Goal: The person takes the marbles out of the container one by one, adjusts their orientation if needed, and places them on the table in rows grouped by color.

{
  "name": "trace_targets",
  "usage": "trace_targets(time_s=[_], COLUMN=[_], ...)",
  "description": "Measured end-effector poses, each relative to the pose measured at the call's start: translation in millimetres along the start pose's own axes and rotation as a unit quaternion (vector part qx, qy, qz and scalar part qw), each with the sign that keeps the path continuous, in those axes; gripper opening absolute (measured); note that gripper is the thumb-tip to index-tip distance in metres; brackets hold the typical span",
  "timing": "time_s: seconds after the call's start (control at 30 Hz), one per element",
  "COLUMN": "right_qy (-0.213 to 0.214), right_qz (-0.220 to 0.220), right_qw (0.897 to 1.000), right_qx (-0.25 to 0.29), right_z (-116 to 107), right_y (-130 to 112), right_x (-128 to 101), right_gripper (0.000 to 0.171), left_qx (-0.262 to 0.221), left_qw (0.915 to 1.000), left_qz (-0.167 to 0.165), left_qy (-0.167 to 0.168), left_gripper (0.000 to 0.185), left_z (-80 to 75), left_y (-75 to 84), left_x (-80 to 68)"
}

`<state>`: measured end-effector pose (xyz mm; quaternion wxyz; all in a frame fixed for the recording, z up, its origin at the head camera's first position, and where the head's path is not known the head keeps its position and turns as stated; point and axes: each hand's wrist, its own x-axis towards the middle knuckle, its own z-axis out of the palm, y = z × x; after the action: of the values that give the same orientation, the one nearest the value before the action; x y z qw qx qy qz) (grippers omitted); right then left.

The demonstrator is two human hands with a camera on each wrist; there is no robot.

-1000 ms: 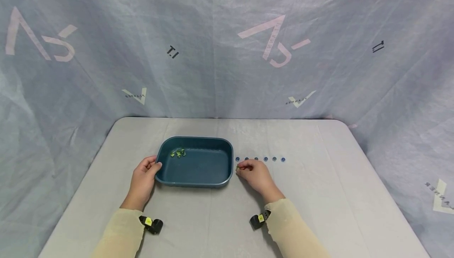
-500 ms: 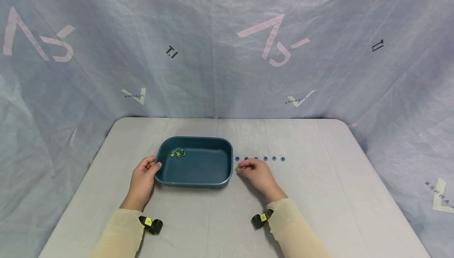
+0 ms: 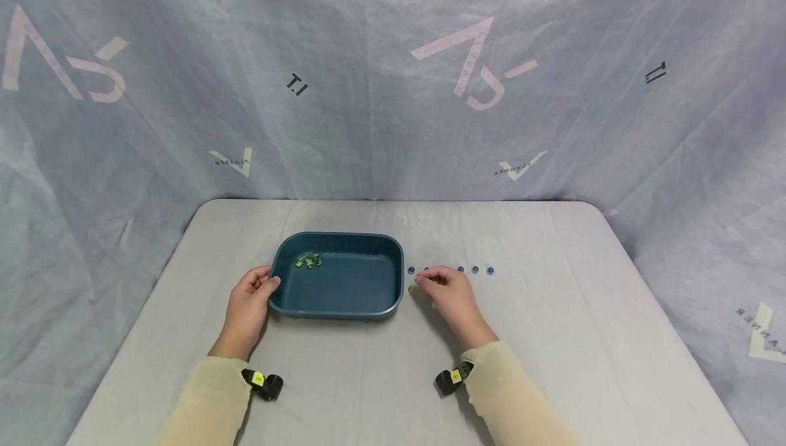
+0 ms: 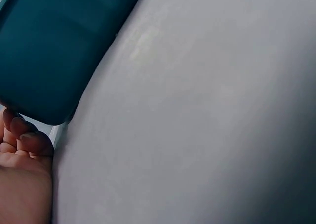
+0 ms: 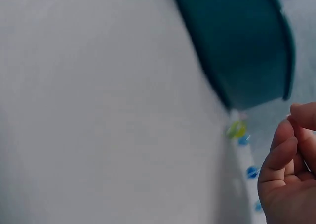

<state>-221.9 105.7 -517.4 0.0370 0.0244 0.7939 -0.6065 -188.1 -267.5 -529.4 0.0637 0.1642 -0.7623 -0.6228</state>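
A teal tray (image 3: 393,275) sits mid-table with several green marbles (image 3: 308,262) in its far left corner. My left hand (image 3: 252,292) grips the tray's left rim, thumb over the edge. In the left wrist view its fingers (image 4: 27,137) curl against the tray wall (image 4: 49,51). My right hand (image 3: 439,286) hovers just right of the tray with loosely curled fingers (image 5: 289,150) and holds nothing. A yellow-green marble (image 3: 411,288) (image 5: 236,129) lies on the table by the tray's right corner, a little apart from those fingertips. A row of blue marbles (image 3: 475,269) (image 5: 252,172) runs rightward behind the hand.
The grey table (image 3: 552,337) has rounded far corners and is backed by a draped blue-grey sheet (image 3: 393,91). A black wrist camera (image 3: 264,383) sits on each forearm.
My right hand has let go of the yellow-green marble, which now lies on the table, and has drawn back slightly to the right. The left hand and tray have stayed put.
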Motion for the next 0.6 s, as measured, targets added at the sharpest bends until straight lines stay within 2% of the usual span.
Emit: trace_targets(time_s=[0.23, 0.43, 0.6], right_qy=[-0.016, -0.069, -0.099], right_qz=[-0.053, -0.093, -0.109], right_qw=[0.998, 0.993, 0.988], right_qx=[-0.004, -0.014, -0.039], right_z=[11, 24, 37], right_y=[-36, -58, -68], right_x=[-8, -8, -1], right_gripper=[0.008, 0.010, 0.011], left_qx=[-0.009, -0.016, -0.013], left_qw=[0.9999, 0.9997, 0.9998], left_qz=[-0.007, -0.017, -0.017], left_qy=[0.001, 0.000, -0.002], left_gripper=[0.037, 0.038, 0.038], left_z=[1.0, 1.5, 1.3], left_y=[0.4, 0.9, 1.2], left_x=[0.8, 2.3, 2.7])
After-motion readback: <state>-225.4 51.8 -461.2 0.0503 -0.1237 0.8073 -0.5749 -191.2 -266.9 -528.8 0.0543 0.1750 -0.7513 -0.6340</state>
